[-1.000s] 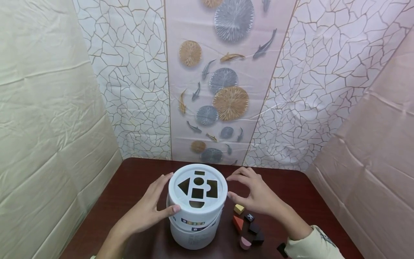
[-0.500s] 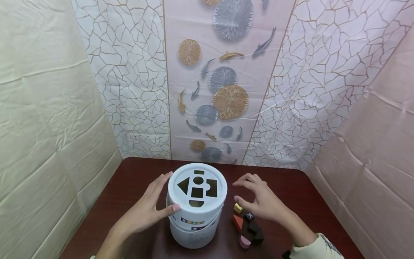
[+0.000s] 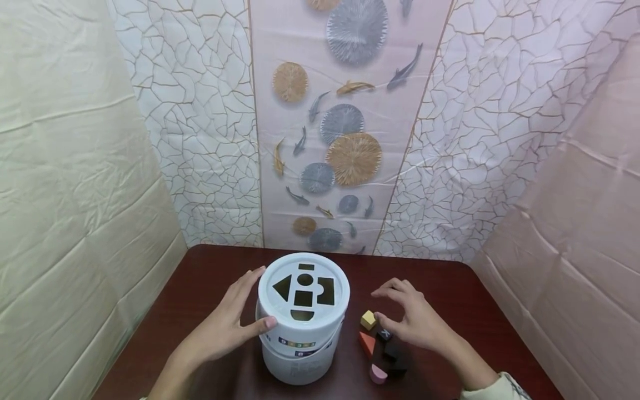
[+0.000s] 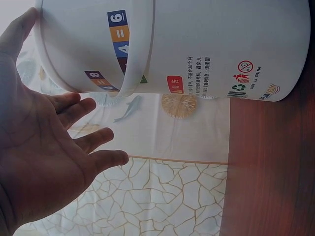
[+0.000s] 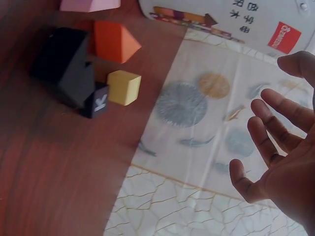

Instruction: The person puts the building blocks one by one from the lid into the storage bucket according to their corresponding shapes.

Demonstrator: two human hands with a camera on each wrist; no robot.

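A white bucket with a swing handle stands upright on the table. Its lid has several shaped holes, among them a triangle, a circle and a square. Thumb and fingers of my left hand are spread and touch the lid's rim from the left; the wrist view of that hand shows the other fingers apart from the wall. Holding nothing, my right hand hovers with loosely bent fingers by a yellow block. Close by lie an orange triangular block and a small black block marked K.
Larger black blocks and a pink rounded block lie right of the bucket on the dark red table. Patterned cloth hangs behind the table, with plain cloth down the sides.
My right hand has drawn away from the bucket's rim, to the right and toward the blocks. The left hand stays at the rim, and the bucket keeps its place.
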